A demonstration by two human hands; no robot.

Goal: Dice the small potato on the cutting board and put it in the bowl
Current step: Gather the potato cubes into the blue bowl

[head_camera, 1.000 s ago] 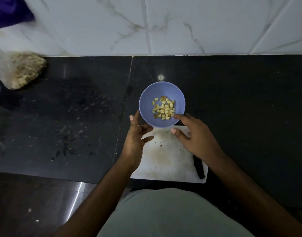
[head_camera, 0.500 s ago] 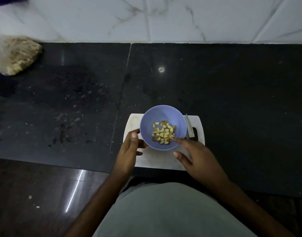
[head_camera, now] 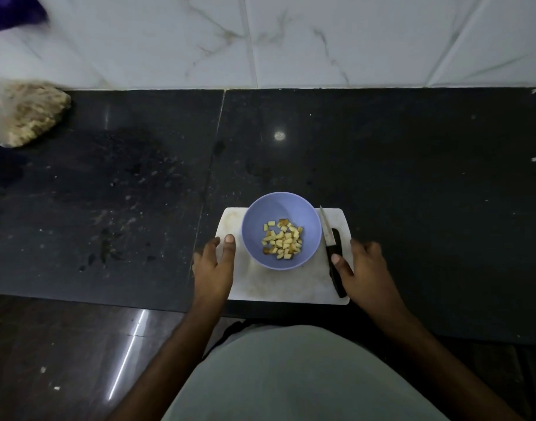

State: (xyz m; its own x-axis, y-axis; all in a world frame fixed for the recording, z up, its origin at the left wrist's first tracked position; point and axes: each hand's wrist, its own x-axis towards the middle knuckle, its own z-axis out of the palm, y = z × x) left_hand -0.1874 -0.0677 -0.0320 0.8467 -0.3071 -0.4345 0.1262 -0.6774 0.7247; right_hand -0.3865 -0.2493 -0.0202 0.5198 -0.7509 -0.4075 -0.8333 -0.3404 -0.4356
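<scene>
A lavender bowl [head_camera: 281,208] stands on the white cutting board [head_camera: 291,287] and holds several yellow potato cubes [head_camera: 282,239]. A black-handled knife [head_camera: 332,252] lies along the board's right side, blade pointing away. My left hand [head_camera: 215,268] rests at the board's left edge, fingers apart, a little clear of the bowl. My right hand [head_camera: 365,273] rests at the board's right edge beside the knife handle, thumb touching or just over the handle, holding nothing.
The board sits near the front edge of a dark stone counter [head_camera: 412,177]. A clear bag of pale crumbly food [head_camera: 27,117] lies at the far left by the white tiled wall [head_camera: 291,38]. Smudges mark the counter's left half.
Both hands held the bowl and brought it from the counter behind the board onto the board. They have let go and moved out to the board's left and right edges.
</scene>
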